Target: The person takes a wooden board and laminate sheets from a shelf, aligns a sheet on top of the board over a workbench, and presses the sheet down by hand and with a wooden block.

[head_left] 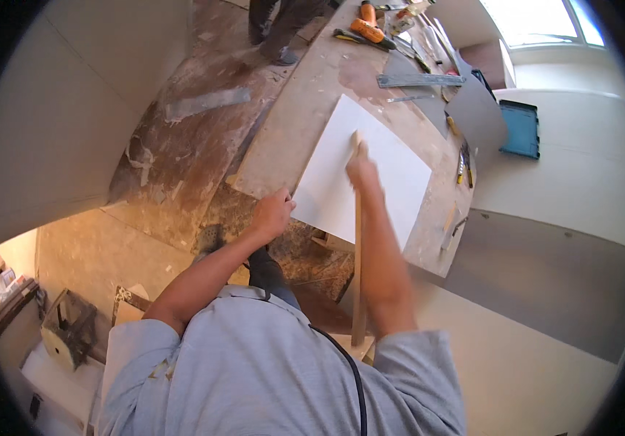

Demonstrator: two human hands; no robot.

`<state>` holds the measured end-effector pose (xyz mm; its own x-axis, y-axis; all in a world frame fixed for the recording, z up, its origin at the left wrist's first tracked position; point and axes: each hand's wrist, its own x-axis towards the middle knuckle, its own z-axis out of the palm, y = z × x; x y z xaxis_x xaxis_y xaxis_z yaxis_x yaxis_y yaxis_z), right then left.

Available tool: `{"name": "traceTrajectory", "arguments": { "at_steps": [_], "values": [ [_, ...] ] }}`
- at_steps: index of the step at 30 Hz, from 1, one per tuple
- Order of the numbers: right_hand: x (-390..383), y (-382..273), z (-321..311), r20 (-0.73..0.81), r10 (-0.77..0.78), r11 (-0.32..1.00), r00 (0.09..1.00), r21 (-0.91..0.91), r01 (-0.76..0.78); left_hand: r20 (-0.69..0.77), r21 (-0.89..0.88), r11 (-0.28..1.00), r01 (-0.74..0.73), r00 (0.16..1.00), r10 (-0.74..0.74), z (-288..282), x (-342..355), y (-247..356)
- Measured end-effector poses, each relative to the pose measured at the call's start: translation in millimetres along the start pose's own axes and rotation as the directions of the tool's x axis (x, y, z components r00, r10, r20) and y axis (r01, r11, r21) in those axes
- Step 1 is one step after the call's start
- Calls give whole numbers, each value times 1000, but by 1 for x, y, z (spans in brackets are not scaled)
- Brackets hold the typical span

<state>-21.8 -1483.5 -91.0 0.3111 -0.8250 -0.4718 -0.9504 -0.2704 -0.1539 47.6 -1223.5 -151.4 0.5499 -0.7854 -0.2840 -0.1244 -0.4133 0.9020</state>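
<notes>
A white rectangular tile (389,185) lies on a dusty workbench (305,116). My left hand (271,215) grips the tile's near left edge with the fingers curled over it. My right hand (362,173) is closed around a long wooden strip (358,254) that stands across the tile, its upper end poking out above my fist and its lower end reaching down beside my forearm. The right hand looks slightly blurred.
Orange-handled tools (365,27), a metal ruler (420,80) and a grey sheet (476,112) lie at the bench's far end. A teal tray (521,128) sits on the right ledge. Another person's legs (276,29) stand beyond the bench. The floor (181,145) is debris-stained.
</notes>
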Motion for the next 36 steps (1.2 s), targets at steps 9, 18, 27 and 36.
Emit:
{"name": "traceTrajectory", "arguments": {
  "at_steps": [9,18,27,36],
  "values": [
    [-11,33,-4,-46,15,999,999,32,-13,33,27,999,33,999,-34,-10,-3,8],
    [-66,-13,16,-13,-141,990,990,26,141,37,0,1000,13,999,-13,-13,-2,-6],
    [-211,-18,91,13,-247,966,969,-71,247,38,-234,972,-36,998,47,-13,-9,-30],
    [-159,-41,75,16,-157,984,987,-78,158,157,-333,941,65,988,-13,-19,-10,-32]
  ]
}}
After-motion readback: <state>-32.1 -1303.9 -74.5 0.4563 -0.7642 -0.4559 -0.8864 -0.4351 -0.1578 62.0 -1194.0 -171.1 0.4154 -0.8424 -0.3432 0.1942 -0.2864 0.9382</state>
